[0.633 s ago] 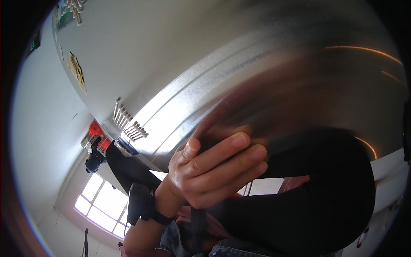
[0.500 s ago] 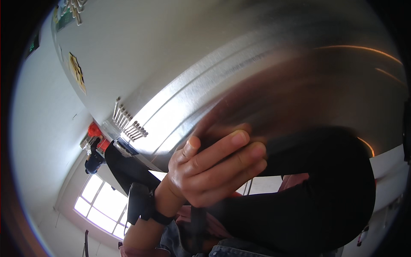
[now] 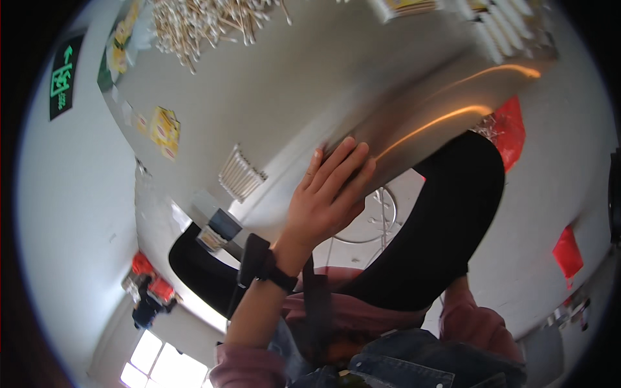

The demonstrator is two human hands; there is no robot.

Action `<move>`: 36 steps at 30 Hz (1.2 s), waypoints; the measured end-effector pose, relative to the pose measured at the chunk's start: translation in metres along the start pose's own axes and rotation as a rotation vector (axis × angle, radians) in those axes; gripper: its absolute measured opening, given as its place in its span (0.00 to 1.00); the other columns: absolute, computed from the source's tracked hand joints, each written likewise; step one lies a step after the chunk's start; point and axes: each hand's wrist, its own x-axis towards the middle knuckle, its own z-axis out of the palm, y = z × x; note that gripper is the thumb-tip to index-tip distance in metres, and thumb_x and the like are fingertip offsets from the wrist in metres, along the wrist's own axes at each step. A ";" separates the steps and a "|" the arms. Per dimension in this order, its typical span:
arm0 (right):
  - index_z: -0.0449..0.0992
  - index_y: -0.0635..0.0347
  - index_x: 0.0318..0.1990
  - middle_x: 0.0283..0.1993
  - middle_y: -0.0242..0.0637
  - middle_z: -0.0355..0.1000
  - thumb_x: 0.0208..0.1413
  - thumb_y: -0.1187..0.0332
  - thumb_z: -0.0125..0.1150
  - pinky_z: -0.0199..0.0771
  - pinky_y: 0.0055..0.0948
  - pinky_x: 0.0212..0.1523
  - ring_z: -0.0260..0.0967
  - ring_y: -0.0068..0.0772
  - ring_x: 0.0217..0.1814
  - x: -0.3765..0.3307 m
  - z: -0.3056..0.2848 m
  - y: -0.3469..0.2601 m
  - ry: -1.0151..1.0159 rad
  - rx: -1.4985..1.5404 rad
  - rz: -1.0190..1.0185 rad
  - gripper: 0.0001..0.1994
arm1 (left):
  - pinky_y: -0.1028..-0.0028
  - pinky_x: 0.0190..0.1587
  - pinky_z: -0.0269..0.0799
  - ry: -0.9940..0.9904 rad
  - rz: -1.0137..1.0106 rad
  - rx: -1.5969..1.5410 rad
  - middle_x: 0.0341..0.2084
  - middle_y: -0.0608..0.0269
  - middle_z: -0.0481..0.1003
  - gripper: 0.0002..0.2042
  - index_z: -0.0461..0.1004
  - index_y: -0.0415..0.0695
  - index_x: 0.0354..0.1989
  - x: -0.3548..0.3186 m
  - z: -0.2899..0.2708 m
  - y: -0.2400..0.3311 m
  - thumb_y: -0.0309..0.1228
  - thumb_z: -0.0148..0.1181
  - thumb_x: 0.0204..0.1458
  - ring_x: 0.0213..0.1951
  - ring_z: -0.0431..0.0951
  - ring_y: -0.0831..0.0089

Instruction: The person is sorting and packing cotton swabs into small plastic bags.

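Observation:
My left hand (image 3: 333, 191) lies on the near edge of a shiny metal table (image 3: 272, 97), back upward, its fingers stretched out and slightly apart. It holds nothing. A dark band with a box-shaped device (image 3: 254, 258) sits on that wrist. To the left of the hand, a neat row of cotton swabs (image 3: 240, 174) rests on the table, apart from the fingers. A large loose heap of cotton swabs (image 3: 200, 26) is at the far left. My right sleeve (image 3: 475, 320) reaches down beside my black-clad leg; the hand itself is hidden behind the leg.
Yellow packets (image 3: 165, 131) lie on the table's left side, and a small dark packet (image 3: 224, 224) at its near left corner. White bundles (image 3: 508, 26) stand at the far right. A red bag (image 3: 511, 132) is beyond the right edge; another red piece (image 3: 568, 252) lies lower right.
The view has swung and taken in more of the table. My left hand has turned from palm up with curled fingers to lying flat, back upward. My right sleeve has come into sight.

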 end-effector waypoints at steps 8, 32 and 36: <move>0.75 0.57 0.36 0.25 0.21 0.65 0.54 0.78 0.63 0.52 0.16 0.22 0.54 0.09 0.21 -0.144 -0.061 -0.283 -0.241 0.511 -0.342 0.05 | 0.75 0.42 0.73 0.254 -0.210 -0.675 0.43 0.55 0.76 0.31 0.74 0.40 0.58 -0.043 -0.039 0.059 0.18 0.73 0.40 0.33 0.76 0.75; 0.78 0.63 0.36 0.31 0.26 0.73 0.60 0.66 0.66 0.62 0.19 0.32 0.63 0.13 0.31 -0.365 0.112 -0.362 -1.233 0.002 -0.460 0.09 | 0.78 0.27 0.72 0.682 -0.597 -1.773 0.33 0.55 0.80 0.11 0.79 0.31 0.45 -0.215 -0.107 0.009 0.26 0.63 0.58 0.26 0.78 0.74; 0.78 0.64 0.36 0.29 0.26 0.71 0.64 0.63 0.59 0.61 0.19 0.31 0.62 0.14 0.30 -0.347 0.125 -0.359 -1.252 -0.139 -0.489 0.11 | 0.78 0.27 0.72 0.643 -0.523 -1.624 0.34 0.56 0.78 0.08 0.79 0.33 0.42 -0.217 -0.101 0.004 0.25 0.63 0.58 0.27 0.79 0.73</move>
